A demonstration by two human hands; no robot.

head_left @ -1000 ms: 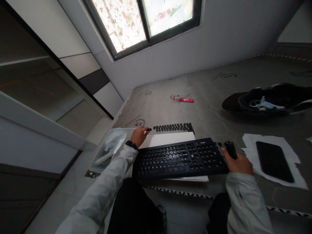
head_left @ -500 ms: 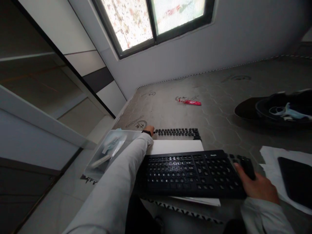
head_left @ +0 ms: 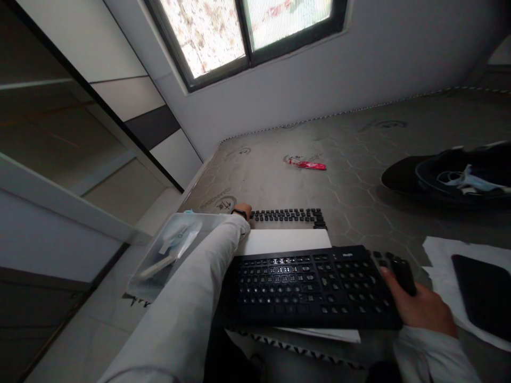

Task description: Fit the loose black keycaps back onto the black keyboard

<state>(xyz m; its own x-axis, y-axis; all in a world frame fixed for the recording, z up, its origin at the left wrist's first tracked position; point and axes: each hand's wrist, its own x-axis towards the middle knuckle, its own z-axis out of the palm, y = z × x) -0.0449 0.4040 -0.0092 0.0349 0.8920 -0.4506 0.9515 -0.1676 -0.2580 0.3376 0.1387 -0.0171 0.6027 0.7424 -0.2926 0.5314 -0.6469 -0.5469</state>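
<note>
A black keyboard (head_left: 279, 308) lies in front of me, tilted a little, with most of its keycaps off and the bare key sockets showing. Beneath it is a white sheet or pad (head_left: 287, 239). Beyond the sheet, loose black keycaps (head_left: 285, 215) stand in rows on the grey surface. My left hand (head_left: 242, 210) reaches to the left end of these rows, fingers drawn together; whatever they pinch is too small to make out. At the keyboard's right end, my right hand (head_left: 429, 308) is closed around a dark elongated object (head_left: 405, 276), its kind unclear.
On the left, a clear plastic box (head_left: 139, 282) holds bags and a pale stick. A red packet (head_left: 313, 166) lies farther back. To the right are a black cap-like item (head_left: 399, 175) with a blue mask, and a black slab (head_left: 479, 292) on white paper.
The view has shifted slightly. My left hand stays at the left end of the keycap rows, and my right hand keeps its place by the keyboard.
</note>
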